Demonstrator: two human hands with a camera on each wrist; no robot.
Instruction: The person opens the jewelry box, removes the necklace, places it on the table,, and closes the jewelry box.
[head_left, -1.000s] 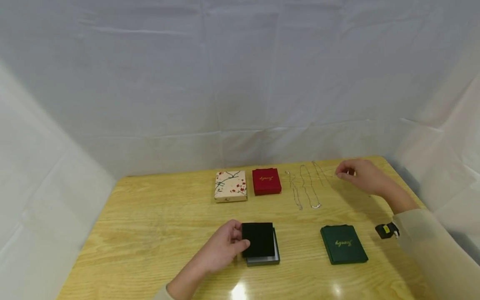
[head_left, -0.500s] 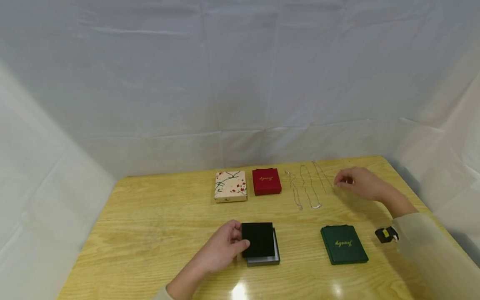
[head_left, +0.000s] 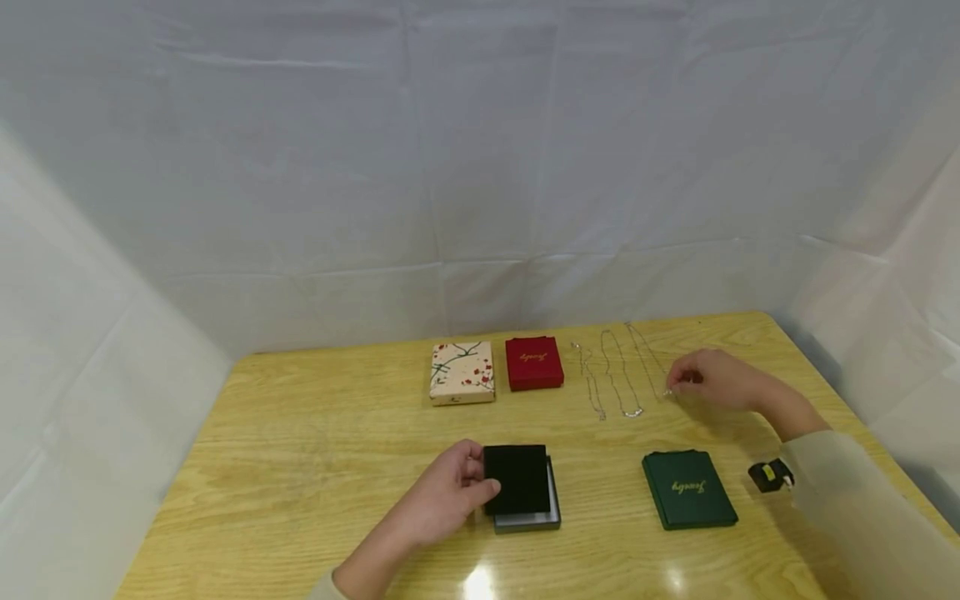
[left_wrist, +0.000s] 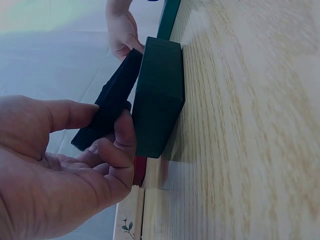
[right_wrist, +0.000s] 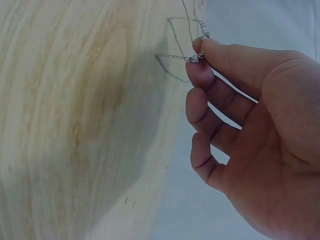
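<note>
In the head view my left hand [head_left: 442, 493] pinches a black padded insert [head_left: 516, 479] by its left edge. The insert is tilted over an open dark green box base [head_left: 527, 525] with a pale inside; the left wrist view shows the insert [left_wrist: 109, 102] apart from the base's green wall [left_wrist: 157, 95] at one side. Farther right, my right hand [head_left: 716, 381] pinches the sparkly pendant [right_wrist: 195, 58] of a silver necklace between thumb and index finger. Its chain stretches away along the table, next to a second necklace with a curved bar pendant [head_left: 632, 413].
Another thin necklace [head_left: 600, 414] lies farther left. Behind stand a cream floral box [head_left: 462, 373] and a red jewelry box [head_left: 534, 363]. A green lid [head_left: 690, 489] with gold lettering lies at the front right of the wooden table [head_left: 315, 450]. White cloth surrounds the table.
My right hand has come down toward the table's front with the pendant, and the necklace's chain now runs straighter beside the others. My left hand and the insert have stayed in place.
</note>
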